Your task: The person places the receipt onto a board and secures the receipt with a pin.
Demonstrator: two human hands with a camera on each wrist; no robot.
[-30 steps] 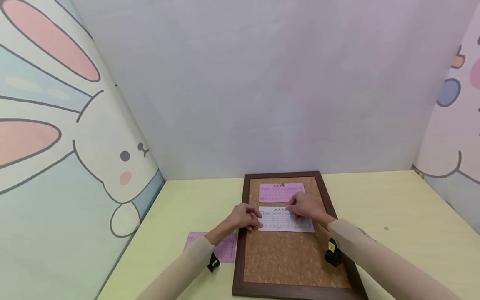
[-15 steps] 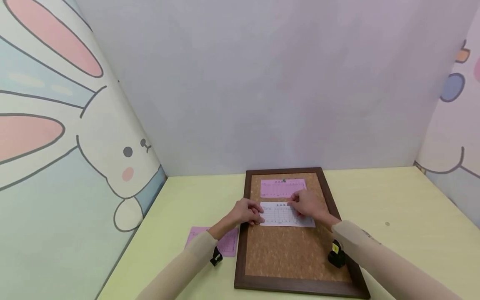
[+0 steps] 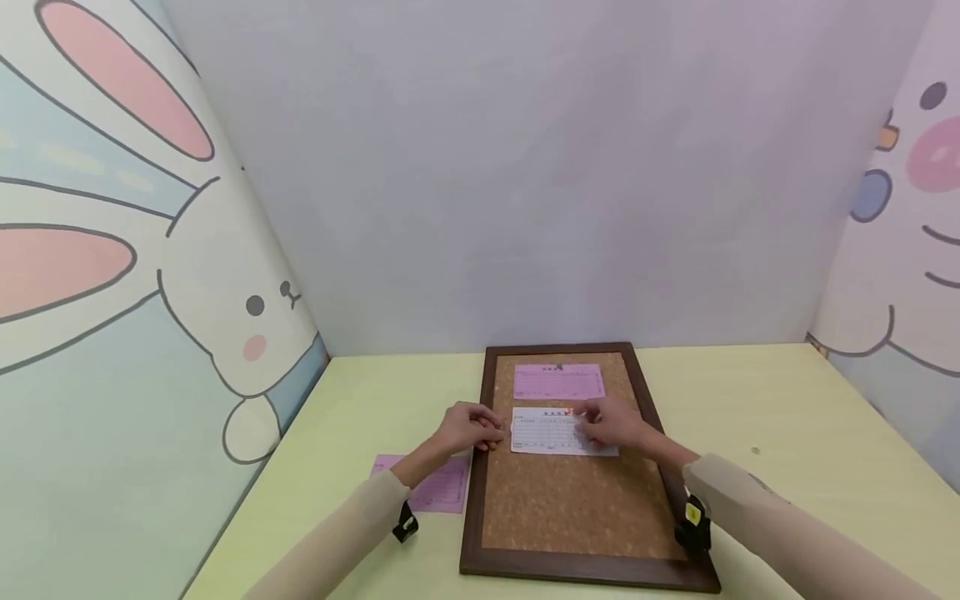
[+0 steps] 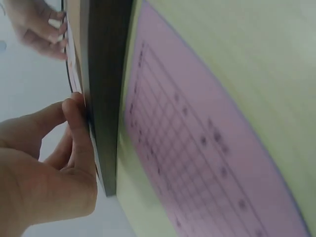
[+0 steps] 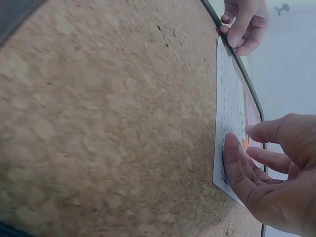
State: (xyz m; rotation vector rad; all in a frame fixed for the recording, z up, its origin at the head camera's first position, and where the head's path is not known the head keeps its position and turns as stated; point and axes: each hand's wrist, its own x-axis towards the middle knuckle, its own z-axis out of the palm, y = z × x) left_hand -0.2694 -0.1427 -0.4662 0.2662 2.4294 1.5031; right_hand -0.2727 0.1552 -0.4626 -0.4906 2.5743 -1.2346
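A dark-framed corkboard (image 3: 577,508) bears a white printed form (image 3: 540,432) lying between the hands: just beside the left hand (image 3: 468,427), loosely bent at the frame with nothing visible in its grasp, and partly beneath the right hand (image 3: 613,423), released, fingertips parted near an orange pushpin (image 3: 567,411) at the form's top edge.

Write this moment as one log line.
White rectangular paper form: on brown-framed corkboard; right hand: near small orange pin; left hand: beside form

beige sleeves (image 3: 787,517) | black wrist cameras (image 3: 692,537) | yellow patch (image 3: 693,512), right one
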